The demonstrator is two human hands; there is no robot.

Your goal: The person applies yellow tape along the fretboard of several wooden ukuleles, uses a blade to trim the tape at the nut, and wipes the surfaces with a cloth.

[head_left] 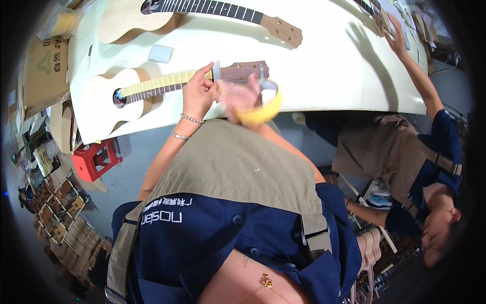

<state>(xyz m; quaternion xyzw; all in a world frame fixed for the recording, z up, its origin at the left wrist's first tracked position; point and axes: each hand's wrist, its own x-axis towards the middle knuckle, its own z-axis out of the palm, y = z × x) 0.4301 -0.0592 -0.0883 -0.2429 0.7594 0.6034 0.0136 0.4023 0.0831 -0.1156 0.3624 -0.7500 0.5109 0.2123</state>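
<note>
A small unstrung ukulele (112,92) lies on the white table, its headstock pointing right. Yellow tape (164,83) runs along much of its fretboard. My left hand (198,95) is over the neck near the nut, fingers closed at a flat grey strip (216,71) that stands across the neck. Beside it, my right hand (242,99) is smeared by motion and carries a roll of yellow tape (263,109) at the table's near edge, just below the dark wood headstock (248,71). Exactly how those fingers grip the roll is blurred.
Farther back lies another unstrung ukulele (136,23). A small grey-blue block (160,53) rests between the two on the white table (324,76). A co-worker (412,142) reaches over the table's right end. On the left are a cardboard box (48,71) and a red stool (96,159).
</note>
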